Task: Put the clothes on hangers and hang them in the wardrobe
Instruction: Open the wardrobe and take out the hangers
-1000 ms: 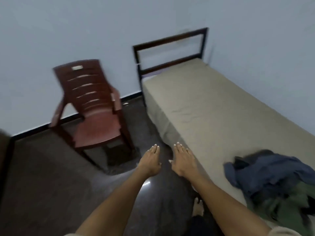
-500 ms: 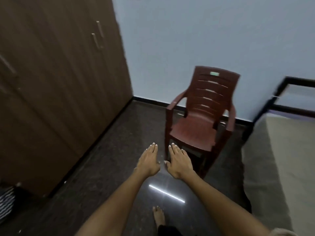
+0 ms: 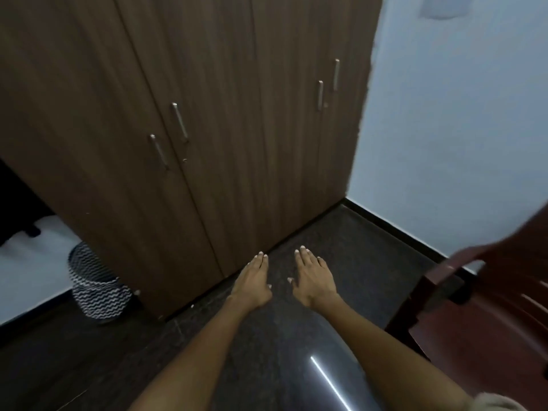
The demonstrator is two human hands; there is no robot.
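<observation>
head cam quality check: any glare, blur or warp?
Head view: a bright glare streak on the glossy floor; the chair at right is motion-smeared; the wardrobe edges bow from the wide lens; both hands stay fairly sharp.

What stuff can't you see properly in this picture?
- Inside of the wardrobe, head view: its shut doors hide it.
- Chair: cut off by the right edge and blurred.
- Patterned basket: the wardrobe's corner covers part of it.
- Clothes and hangers: none in view; left hand and right hand are empty.
</observation>
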